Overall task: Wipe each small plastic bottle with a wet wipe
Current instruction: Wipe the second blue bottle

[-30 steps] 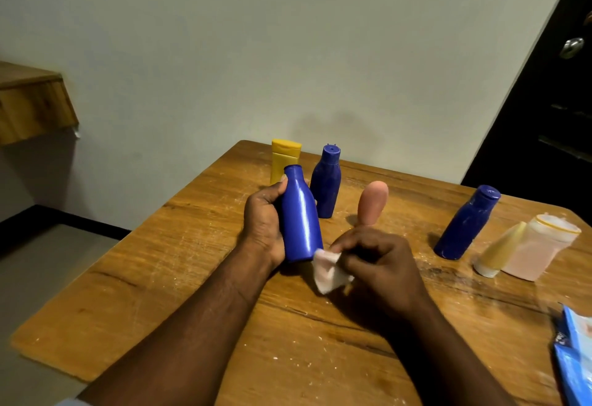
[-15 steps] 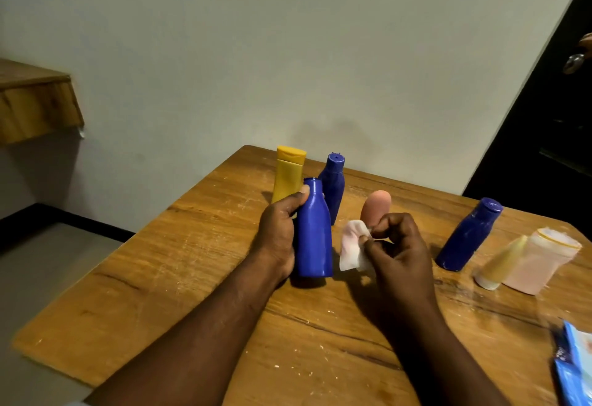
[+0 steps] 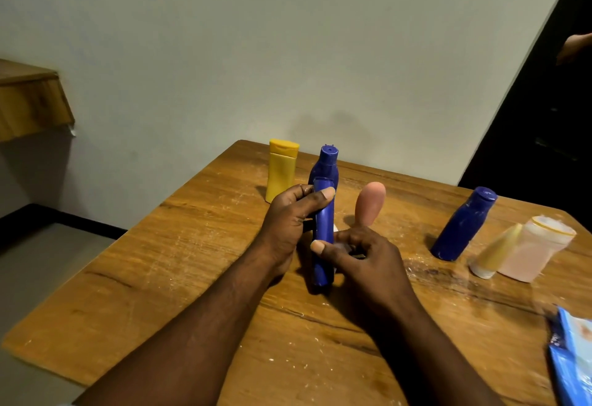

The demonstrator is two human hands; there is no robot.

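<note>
Small dark blue plastic bottle (image 3: 323,239), upright near the middle of the table, neck and cap partly covered by a thumb; base on the wood or just above it, hard to tell which. Gripped round its upper half by the left hand (image 3: 288,223), fingers curled behind, thumb laid across the neck. Right hand (image 3: 363,256) curled against the bottle's lower right side, thumb pressed on its front, fingers closed on a white wet wipe (image 3: 335,228). Wipe almost wholly hidden, only a pale sliver showing between bottle and fingers.

Just behind the held bottle, a second dark blue capped bottle (image 3: 326,165), lower part hidden. Left of it, a flat yellow flip-cap bottle (image 3: 282,171). To the right, a rounded pink bottle (image 3: 371,202), its foot hidden behind the right hand. Well apart on the right, a third dark blue bottle (image 3: 461,226), leaning. Beside that, blurred: a cream cone-shaped container (image 3: 496,251) touching a translucent pinkish tub (image 3: 538,253). Blue packet (image 3: 573,360) cut off by the right edge.

Scratched, white-flecked wooden table (image 3: 160,277). Plain pale wall (image 3: 288,53) behind, wooden shelf (image 3: 28,101) at left, dark door (image 3: 544,123) at right.
</note>
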